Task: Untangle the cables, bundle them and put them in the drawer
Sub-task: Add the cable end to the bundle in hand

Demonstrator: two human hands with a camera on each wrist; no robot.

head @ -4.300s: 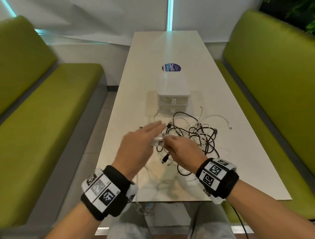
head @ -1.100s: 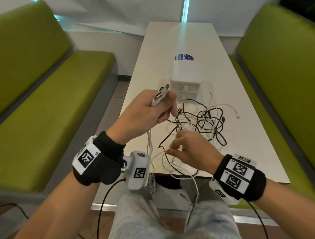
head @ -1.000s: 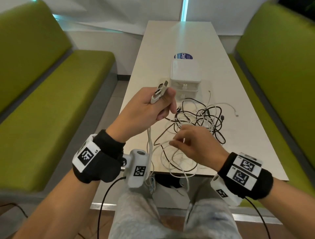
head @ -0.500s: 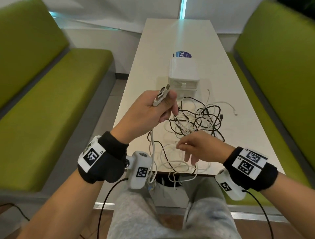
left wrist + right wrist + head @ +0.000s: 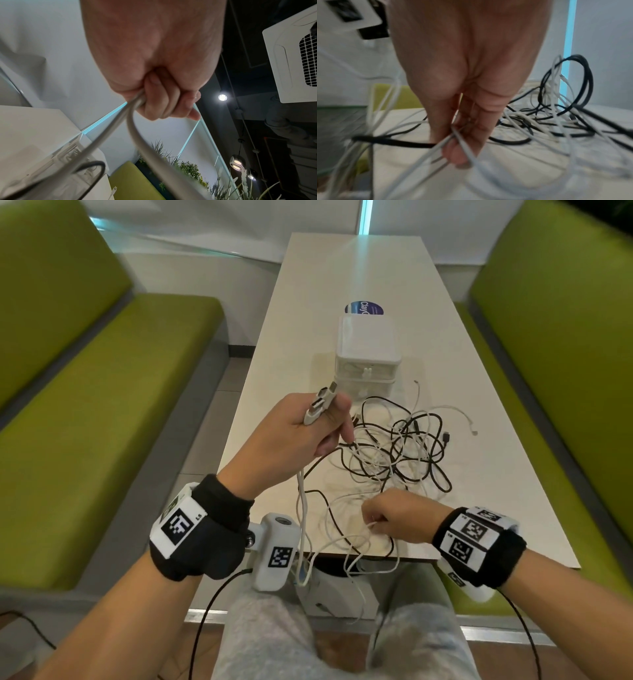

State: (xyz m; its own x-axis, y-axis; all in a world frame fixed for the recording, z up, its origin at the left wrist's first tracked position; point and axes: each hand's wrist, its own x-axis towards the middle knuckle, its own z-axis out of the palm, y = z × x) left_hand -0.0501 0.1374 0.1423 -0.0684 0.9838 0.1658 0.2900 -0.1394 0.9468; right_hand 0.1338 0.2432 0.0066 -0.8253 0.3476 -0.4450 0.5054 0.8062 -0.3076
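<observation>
A tangle of black and white cables (image 5: 397, 450) lies on the white table (image 5: 359, 268), in front of a small white drawer box (image 5: 367, 350). My left hand (image 5: 294, 436) is raised above the table's left side and grips a white cable (image 5: 120, 121) with its two plugs (image 5: 320, 402) sticking up past the fingers. Both strands hang down toward my lap. Near the front edge, my right hand (image 5: 394, 518) pinches a thin white cable (image 5: 462, 138) between thumb and fingers, just short of the tangle (image 5: 556, 108).
Green benches (image 5: 102, 405) flank the table on both sides. A blue round sticker (image 5: 363, 309) lies behind the drawer box. Loose white cable ends (image 5: 474, 432) trail to the right of the tangle. White loops hang over the front edge (image 5: 359, 563).
My right hand has drawn back toward the front edge and closed on a thin white cable. The left hand stays raised with the plugs.
</observation>
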